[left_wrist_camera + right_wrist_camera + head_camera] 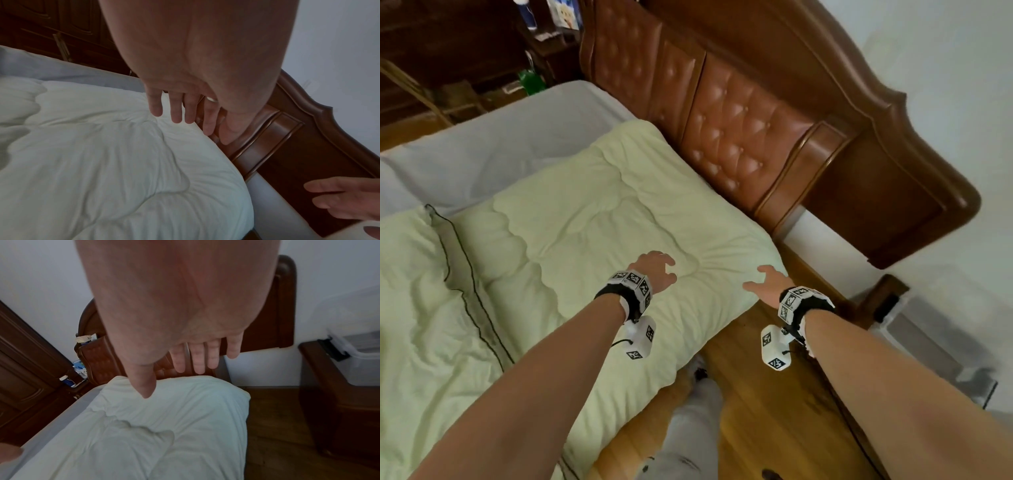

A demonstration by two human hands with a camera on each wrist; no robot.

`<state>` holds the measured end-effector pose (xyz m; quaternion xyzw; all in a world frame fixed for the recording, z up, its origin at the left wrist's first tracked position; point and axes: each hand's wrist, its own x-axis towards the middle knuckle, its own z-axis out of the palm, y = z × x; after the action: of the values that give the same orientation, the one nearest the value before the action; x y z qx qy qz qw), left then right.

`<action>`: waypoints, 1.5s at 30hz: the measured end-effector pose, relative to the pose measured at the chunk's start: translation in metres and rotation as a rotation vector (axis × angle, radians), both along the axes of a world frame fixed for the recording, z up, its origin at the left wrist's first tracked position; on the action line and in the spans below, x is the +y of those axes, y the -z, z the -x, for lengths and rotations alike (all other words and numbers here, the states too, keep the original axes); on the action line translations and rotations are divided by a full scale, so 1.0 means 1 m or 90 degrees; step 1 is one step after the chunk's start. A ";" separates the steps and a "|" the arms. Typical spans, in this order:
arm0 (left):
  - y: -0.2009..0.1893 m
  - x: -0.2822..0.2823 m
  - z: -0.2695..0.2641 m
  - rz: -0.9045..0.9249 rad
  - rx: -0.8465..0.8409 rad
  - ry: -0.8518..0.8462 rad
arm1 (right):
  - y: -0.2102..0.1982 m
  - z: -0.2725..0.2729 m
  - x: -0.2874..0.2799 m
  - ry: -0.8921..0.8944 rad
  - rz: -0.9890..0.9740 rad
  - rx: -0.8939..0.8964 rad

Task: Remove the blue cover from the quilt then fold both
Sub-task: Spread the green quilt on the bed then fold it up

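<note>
A pale green quilt (592,219) lies on the bed, one layer folded over, with a dark-piped edge (465,274) at the left. Its corner reaches the headboard. Grey-blue fabric (493,140) lies flat beyond the quilt; I cannot tell whether it is the cover or a bed sheet. My left hand (659,269) hovers over the quilt near that corner, fingers spread and holding nothing; its straight fingers (176,112) show in the left wrist view. My right hand (765,277) is open beside it at the quilt's edge, with its fingers (197,358) extended above the quilt (164,426).
A padded brown headboard (739,137) stands right behind the quilt. Wooden floor (756,394) and my leg in white trousers (695,428) are below. A bedside table with a clear plastic box (359,345) sits at the right, a dark wardrobe (24,369) at the left.
</note>
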<state>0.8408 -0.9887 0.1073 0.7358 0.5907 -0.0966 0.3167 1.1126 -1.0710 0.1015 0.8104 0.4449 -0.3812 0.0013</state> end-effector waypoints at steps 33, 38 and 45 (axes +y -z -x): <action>0.265 0.337 -0.183 0.316 0.031 -0.247 | 0.311 -0.114 0.448 -0.099 0.301 0.088; 0.253 0.336 -0.177 0.331 0.018 -0.282 | 0.290 -0.099 0.448 -0.101 0.287 0.200; 0.182 0.310 -0.116 0.261 -0.031 -0.339 | 0.194 -0.033 0.423 -0.203 0.187 0.226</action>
<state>0.9566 -0.6783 -0.0744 0.4787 0.7227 -0.1099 0.4862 1.1456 -0.6481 -0.0924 0.6419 0.4999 -0.5726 0.1007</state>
